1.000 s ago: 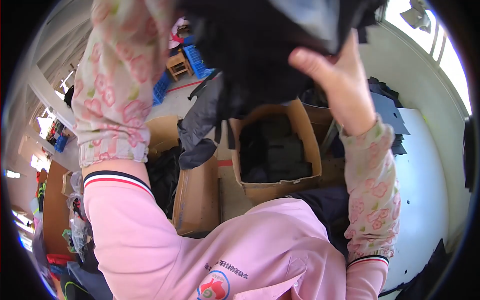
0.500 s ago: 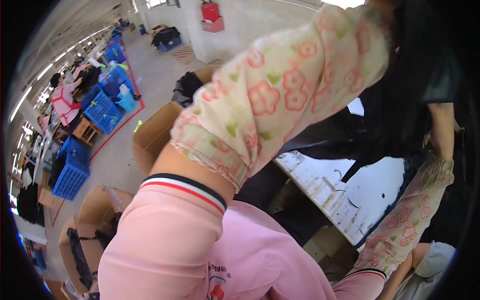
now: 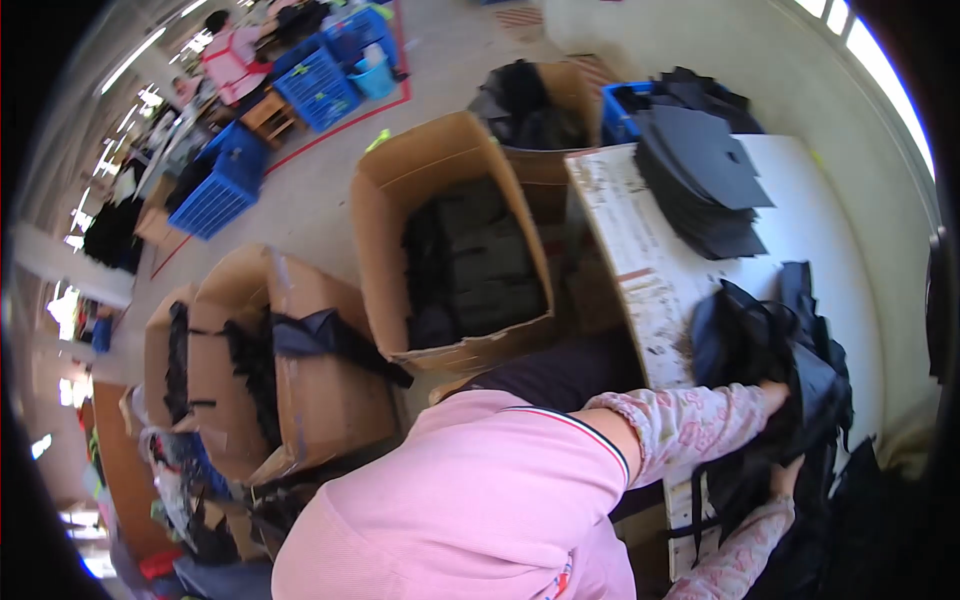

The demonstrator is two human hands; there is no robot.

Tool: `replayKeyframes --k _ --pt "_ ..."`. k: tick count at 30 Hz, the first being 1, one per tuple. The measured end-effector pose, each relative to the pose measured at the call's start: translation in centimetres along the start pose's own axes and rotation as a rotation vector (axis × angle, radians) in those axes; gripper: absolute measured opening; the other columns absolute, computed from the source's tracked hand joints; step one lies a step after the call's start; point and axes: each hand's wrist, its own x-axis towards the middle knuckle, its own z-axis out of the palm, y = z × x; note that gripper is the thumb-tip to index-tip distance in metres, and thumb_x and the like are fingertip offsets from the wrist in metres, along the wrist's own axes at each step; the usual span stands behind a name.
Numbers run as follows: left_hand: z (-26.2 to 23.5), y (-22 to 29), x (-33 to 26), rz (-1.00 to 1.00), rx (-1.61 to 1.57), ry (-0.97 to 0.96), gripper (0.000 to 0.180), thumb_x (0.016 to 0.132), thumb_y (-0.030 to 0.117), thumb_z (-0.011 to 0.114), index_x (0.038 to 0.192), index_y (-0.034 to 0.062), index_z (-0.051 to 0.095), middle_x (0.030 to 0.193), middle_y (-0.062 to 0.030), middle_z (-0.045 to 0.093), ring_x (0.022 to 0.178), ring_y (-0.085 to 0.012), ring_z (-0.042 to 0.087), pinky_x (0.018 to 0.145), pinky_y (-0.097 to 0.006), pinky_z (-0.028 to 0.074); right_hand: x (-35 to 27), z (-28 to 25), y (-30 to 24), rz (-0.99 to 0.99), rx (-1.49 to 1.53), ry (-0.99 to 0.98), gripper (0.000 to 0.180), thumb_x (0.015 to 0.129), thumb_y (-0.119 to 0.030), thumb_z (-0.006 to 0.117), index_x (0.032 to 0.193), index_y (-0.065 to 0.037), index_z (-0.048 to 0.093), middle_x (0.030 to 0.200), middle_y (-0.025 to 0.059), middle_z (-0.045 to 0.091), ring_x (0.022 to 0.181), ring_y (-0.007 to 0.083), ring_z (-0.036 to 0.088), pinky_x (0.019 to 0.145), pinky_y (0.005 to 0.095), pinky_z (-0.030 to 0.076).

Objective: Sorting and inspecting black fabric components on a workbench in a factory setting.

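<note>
A bundle of black fabric with dangling straps point(image 3: 735, 480) lies over the right part of the white table point(image 3: 840, 230) and hangs past its near edge. My left hand point(image 3: 774, 396), in a floral sleeve cover, grips its upper part, the fingertips sunk in the cloth. Closer to the bottom of the view, my right hand point(image 3: 787, 476) is closed on the same bundle, its fingers partly covered by folds. More dark fabric point(image 3: 740, 315) is heaped just beyond my left hand. A stack of flat dark grey panels point(image 3: 700, 180) lies at the table's far end.
An open cardboard box point(image 3: 380, 215) holding black pieces stands left of the table, with another carton point(image 3: 330, 400) nearer me, a strap over its edge. Behind are a third box point(image 3: 570, 100) and a blue crate point(image 3: 618, 115). A person in pink point(image 3: 232, 68) works far left beside blue baskets.
Both arms have come down from a raised position, with the black fabric lowered onto the table. The view has swung, bringing the boxes and panel stack into sight.
</note>
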Motion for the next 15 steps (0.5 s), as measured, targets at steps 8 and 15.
replayKeyframes --k 8,15 --pt "-20.0 7.2 -21.3 0.400 0.279 -0.659 0.078 0.079 0.022 0.083 0.142 -0.0020 0.043 0.134 -0.0168 0.056 0.124 -0.0240 0.053 0.104 -0.035 0.044 2.8 -1.1 -2.8 0.061 -0.253 -0.181 0.076 0.077 -0.003 0.074 0.143 0.007 0.038 0.141 0.0191 0.049 0.127 0.0293 0.050 0.111 0.0371 0.036" --pt "-52.6 6.8 -45.8 0.086 0.661 0.299 0.032 0.091 0.029 0.071 0.109 0.0025 0.067 0.104 -0.0073 0.071 0.091 -0.0142 0.067 0.075 -0.030 0.055 -1.6 -1.2 -14.3 0.104 -0.228 -0.083 0.066 0.077 -0.004 0.077 0.134 0.002 0.045 0.128 0.0161 0.055 0.112 0.0269 0.054 0.095 0.0376 0.045"
